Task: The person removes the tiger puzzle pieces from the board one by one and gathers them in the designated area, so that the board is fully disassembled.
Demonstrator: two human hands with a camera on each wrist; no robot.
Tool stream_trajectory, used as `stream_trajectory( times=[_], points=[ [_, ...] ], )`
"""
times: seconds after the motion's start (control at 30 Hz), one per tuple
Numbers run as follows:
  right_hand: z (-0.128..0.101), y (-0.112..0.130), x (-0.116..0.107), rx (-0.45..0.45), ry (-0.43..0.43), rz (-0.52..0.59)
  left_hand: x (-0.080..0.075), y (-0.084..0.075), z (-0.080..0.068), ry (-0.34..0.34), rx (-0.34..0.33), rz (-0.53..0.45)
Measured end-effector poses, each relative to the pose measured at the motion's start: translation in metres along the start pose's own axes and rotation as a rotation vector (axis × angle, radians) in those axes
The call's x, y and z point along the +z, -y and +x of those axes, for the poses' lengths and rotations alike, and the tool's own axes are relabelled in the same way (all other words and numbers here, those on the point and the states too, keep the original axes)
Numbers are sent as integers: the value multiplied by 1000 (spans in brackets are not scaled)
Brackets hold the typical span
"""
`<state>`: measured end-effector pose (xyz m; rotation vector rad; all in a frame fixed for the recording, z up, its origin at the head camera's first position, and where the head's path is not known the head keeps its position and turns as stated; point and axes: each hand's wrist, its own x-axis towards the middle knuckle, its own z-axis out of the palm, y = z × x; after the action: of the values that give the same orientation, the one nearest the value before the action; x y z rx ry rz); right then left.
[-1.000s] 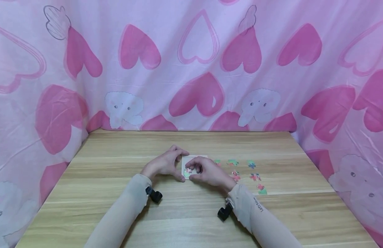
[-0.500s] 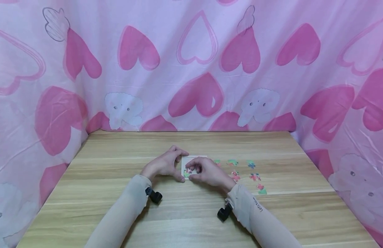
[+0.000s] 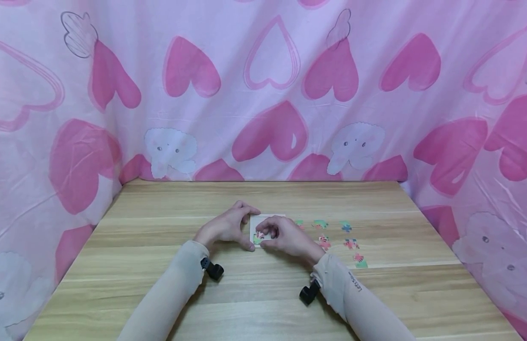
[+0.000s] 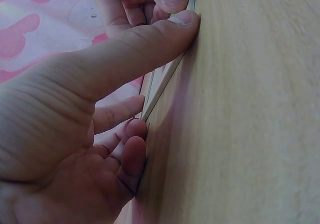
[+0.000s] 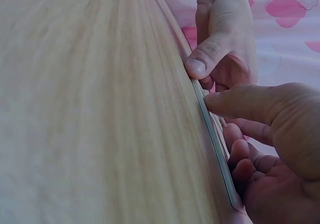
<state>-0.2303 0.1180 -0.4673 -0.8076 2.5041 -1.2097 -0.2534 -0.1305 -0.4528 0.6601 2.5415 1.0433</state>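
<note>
A small white puzzle board (image 3: 268,218) lies flat on the wooden table (image 3: 161,208). My left hand (image 3: 251,229) grips the board's left side, thumb at the near corner and index finger at the far corner. The left wrist view shows that thumb (image 4: 150,39) pressed to the thin board edge (image 4: 165,79). My right hand (image 3: 263,236) curls over the board and pinches a pink and green puzzle piece (image 3: 258,236) lying on it. In the right wrist view my right thumb (image 5: 250,104) meets the board edge (image 5: 212,134) across from the left thumb (image 5: 202,59).
Several loose coloured puzzle pieces (image 3: 350,243) lie scattered on the table right of the board. A pink heart-print curtain (image 3: 272,94) closes off the back and both sides. Black wrist cameras (image 3: 213,269) sit under both forearms.
</note>
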Motion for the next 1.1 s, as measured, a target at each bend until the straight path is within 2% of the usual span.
stream_trajectory(
  times=[0.27, 0.5, 0.73, 1.1],
  points=[
    [-1, 0, -2, 34, 3, 23, 0, 1, 0, 1, -5, -1],
    [-3, -2, -15, 28, -16, 68, 3, 0, 1, 2, -11, -7],
    [-13, 3, -45, 17, -95, 53, 5, -2, 2, 10, -10, -7],
    [-43, 10, -100, 3, -234, -16, 2, -2, -1, -6, -19, -18]
  ],
)
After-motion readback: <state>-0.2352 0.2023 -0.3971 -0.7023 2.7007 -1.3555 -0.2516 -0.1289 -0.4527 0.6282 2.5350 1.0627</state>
